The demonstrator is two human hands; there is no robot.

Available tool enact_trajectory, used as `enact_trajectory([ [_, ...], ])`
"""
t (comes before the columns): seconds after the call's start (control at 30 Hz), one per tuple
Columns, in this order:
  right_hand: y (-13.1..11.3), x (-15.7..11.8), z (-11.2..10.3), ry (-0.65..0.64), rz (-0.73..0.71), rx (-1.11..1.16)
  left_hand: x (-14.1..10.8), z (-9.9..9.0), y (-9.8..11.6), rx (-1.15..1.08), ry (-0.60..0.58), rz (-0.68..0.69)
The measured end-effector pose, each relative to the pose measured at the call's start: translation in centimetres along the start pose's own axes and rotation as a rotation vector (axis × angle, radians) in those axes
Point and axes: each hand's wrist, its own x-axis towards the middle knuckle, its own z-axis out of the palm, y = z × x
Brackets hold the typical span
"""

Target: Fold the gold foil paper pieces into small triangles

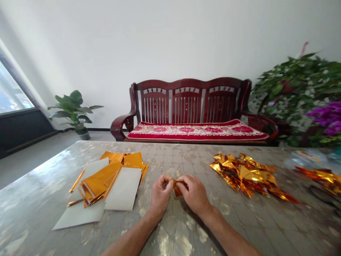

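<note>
My left hand [161,192] and my right hand [194,193] pinch a small folded piece of gold foil paper [177,188] between their fingertips, just above the table. Left of my hands lie loose sheets of gold foil [112,174] with several white paper sheets [123,188] among them. A heap of folded, shiny gold foil pieces [246,176] sits to the right of my right hand, not touching it. Further right lies a second heap of foil pieces [321,179].
The table has a glossy, mottled grey-gold cover [170,156]. A clear plastic bag [303,159] lies at its far right. Beyond its far edge stand a dark wooden bench [186,101] with a red cushion, and potted plants [73,110] on both sides.
</note>
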Motion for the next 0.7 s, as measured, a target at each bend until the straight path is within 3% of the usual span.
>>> enact_trajectory([
  [0.23,0.2,0.2,0.1,-0.001,0.011,0.074,0.1,0.0,-0.1,-0.135,-0.134,-0.093],
  [0.5,0.4,0.4,0.9,0.176,0.297,0.517,0.9,-0.9,-0.9,-0.310,0.010,-0.091],
  [0.7,0.2,0.6,0.8,0.222,0.386,0.561,0.8,-1.0,-0.4,-0.328,0.037,-0.092],
])
